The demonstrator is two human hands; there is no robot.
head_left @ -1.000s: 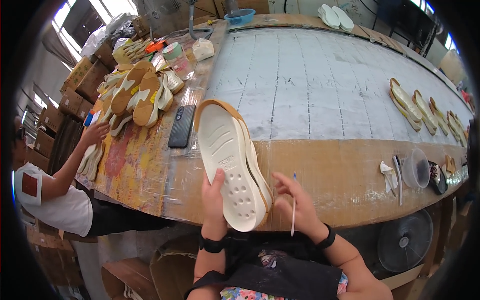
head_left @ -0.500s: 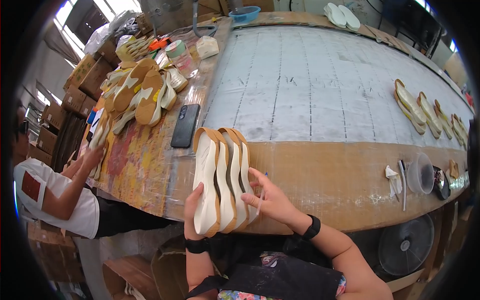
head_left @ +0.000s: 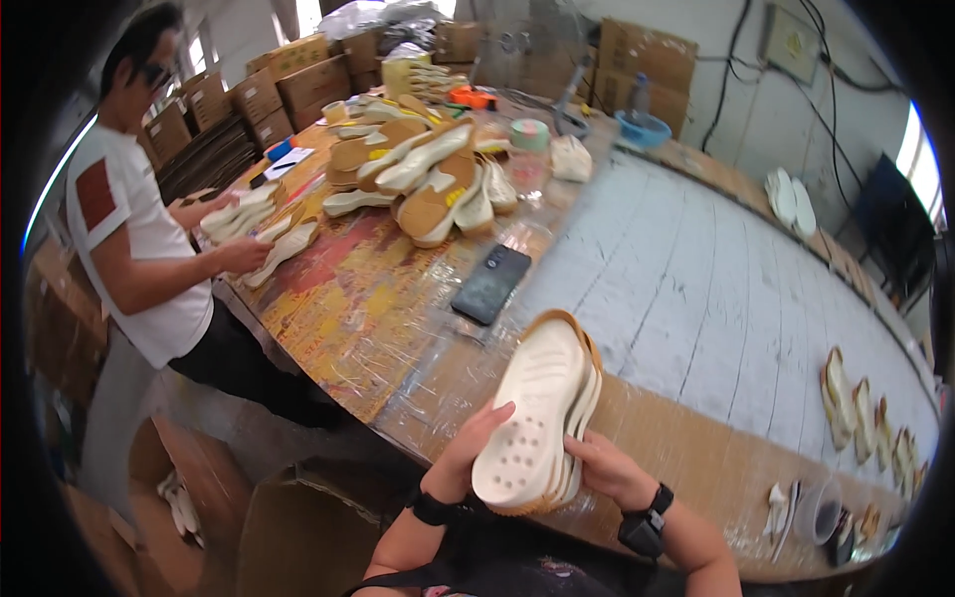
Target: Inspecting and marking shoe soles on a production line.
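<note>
Between my hands is a stack of several white shoe soles (head_left: 532,408) with tan rims, tilted so the top one's inner face shows, with round dimples at its near end. My left hand (head_left: 466,454) grips the stack's left edge, thumb on the top sole. On the opposite side my right hand (head_left: 610,470) closes round the edges, its thumb against the layers. The fingers beneath the stack are hidden. Just beyond the soles lies a dark phone (head_left: 490,285) on the table.
A heap of tan-and-white soles (head_left: 438,179) covers the far left of the table (head_left: 328,328). At left a co-worker (head_left: 144,219) handles more soles. Soles stand in a row (head_left: 863,418) on the right, near a clear plastic cup (head_left: 818,512). Open cartons (head_left: 298,537) sit below.
The soles, upright on edge side by side before, are now tilted over with the top one facing up. My view has swung left, showing more of the co-worker and the cartons.
</note>
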